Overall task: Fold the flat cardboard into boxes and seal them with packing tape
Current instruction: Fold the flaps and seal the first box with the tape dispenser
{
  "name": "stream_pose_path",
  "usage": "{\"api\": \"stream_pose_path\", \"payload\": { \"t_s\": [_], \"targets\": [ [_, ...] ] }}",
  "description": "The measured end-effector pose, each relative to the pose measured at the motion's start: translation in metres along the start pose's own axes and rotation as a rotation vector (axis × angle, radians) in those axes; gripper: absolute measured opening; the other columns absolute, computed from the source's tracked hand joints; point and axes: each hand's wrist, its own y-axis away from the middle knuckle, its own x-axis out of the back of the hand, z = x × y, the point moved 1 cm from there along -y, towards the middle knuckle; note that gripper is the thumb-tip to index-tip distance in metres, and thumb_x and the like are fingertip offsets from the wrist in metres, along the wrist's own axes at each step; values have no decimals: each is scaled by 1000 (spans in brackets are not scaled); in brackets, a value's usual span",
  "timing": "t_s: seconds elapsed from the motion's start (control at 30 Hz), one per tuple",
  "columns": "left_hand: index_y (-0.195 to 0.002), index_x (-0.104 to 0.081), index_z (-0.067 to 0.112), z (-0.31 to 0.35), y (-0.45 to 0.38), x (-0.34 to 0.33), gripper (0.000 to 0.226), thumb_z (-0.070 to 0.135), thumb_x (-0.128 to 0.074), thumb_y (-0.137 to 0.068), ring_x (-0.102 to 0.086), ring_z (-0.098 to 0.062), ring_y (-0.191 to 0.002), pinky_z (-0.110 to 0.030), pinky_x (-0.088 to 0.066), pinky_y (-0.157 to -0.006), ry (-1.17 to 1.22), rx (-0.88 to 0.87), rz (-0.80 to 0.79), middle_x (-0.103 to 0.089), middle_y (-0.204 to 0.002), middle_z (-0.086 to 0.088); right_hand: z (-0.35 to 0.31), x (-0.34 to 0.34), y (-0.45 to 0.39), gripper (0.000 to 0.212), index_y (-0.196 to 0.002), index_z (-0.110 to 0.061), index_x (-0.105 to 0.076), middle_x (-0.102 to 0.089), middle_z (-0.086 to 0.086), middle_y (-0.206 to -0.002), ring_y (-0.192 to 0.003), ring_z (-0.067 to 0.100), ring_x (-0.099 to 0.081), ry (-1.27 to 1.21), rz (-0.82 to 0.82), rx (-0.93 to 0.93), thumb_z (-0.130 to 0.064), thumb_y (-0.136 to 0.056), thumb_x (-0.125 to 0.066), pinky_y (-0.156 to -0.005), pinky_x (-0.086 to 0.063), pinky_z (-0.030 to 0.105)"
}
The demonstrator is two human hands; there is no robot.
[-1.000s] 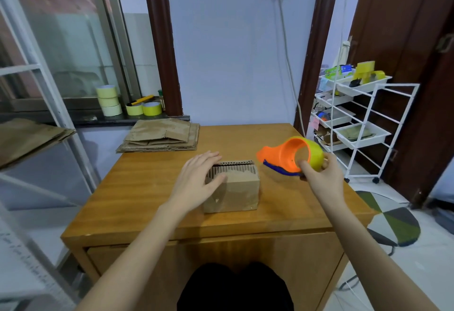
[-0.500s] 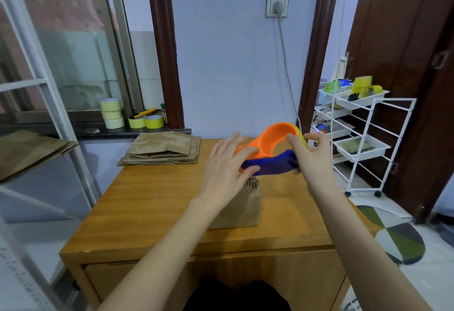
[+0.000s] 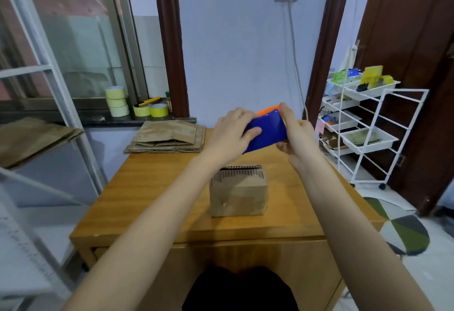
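A small folded cardboard box (image 3: 237,192) stands on the wooden table (image 3: 152,195), its top edge showing corrugation. Above and behind it, both hands hold an orange and blue tape dispenser (image 3: 266,130) in the air. My left hand (image 3: 231,133) grips its left side, thumb across the blue face. My right hand (image 3: 296,133) clasps its right side. A stack of flat cardboard (image 3: 169,137) lies at the table's far left corner.
Rolls of yellow tape (image 3: 117,101) stand on the window sill, two more (image 3: 151,109) beside them. A white wire cart (image 3: 363,126) with trays stands right of the table. More flat cardboard (image 3: 29,138) rests on a shelf at left. A patterned rug (image 3: 403,232) lies on the floor.
My left hand left the box and joined my right on the tape dispenser. The dispenser rose above the box and turned so its blue face points at me.
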Motion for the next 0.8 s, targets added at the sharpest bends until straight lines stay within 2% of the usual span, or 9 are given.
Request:
{"api": "stream_pose_path", "payload": {
  "t_s": [0.13,0.23,0.3,0.4,0.53,0.6,0.67,0.73,0.8],
  "targets": [
    [-105,-54,15,-5,-12,12,8,18,-48,-100,-60,-19,-93,-34,-47,-83,510,261,-21,-62,-103,-4,-3,-10,8,51,-141,-18,-33,-67,1,-93,-74,6,-67,-88,-105,199,-26,-96,-56,-67,-55,22],
    [-98,-58,19,-7,-15,22,9,19,-49,-100,-65,-7,-73,-26,-52,-69,759,383,-9,-65,-87,5,7,-12,12,65,-146,-29,-19,-68,7,-108,-99,11,-65,15,-309,437,-6,-96,-55,-89,-51,24],
    [-96,-61,22,-11,-17,26,10,21,-51,-99,-64,-12,-78,-32,-52,-77,815,415,-31,-67,-89,3,16,-13,13,74,-146,-38,-14,-63,4,-123,-112,13,-60,214,-432,564,-9,-94,-58,-96,-47,26],
    [-104,-64,18,-12,-17,28,14,23,-52,-98,-67,-24,-92,-39,-51,-88,872,455,-100,-71,-99,-6,16,-18,13,82,-143,-52,-9,-62,3,-118,-104,17,-62,544,-484,714,-21,-89,-62,-91,-52,36],
    [-112,-65,14,-10,-16,28,22,25,-54,-97,-66,-27,-103,-39,-51,-92,991,495,-175,-71,-108,-9,15,-23,11,80,-142,-51,-15,-66,8,-97,-88,26,-63,566,-435,783,-29,-84,-66,-82,-52,46],
    [-109,-66,15,-7,-16,26,21,25,-53,-97,-69,-19,-95,-32,-54,-86,1066,481,-169,-73,-102,-4,18,-26,10,76,-143,-37,-20,-61,-11,-99,-90,13,-63,525,-400,767,-21,-87,-67,-84,-54,37],
    [-106,-67,17,-4,-14,26,20,27,-51,-98,-68,-8,-89,-22,-55,-76,1088,490,-141,-73,-97,3,20,-28,10,71,-145,-23,-21,-54,-20,-99,-91,3,-61,499,-385,747,-14,-90,-64,-84,-52,25],
    [-112,-66,20,-10,-15,27,23,31,-51,-97,-61,-3,-103,-20,-48,-84,997,516,-73,-68,-111,8,23,-31,12,71,-146,-23,-18,-54,-15,-93,-85,1,-60,471,-383,719,-12,-91,-62,-80,-51,19],
    [-122,-61,17,-26,-13,26,30,31,-51,-97,-55,-7,-110,-24,-44,-93,875,596,64,-60,-124,3,26,-30,14,73,-146,-26,-17,-54,-10,-87,-79,1,-59,368,-353,674,-9,-91,-63,-76,-51,17]
  ]
}}
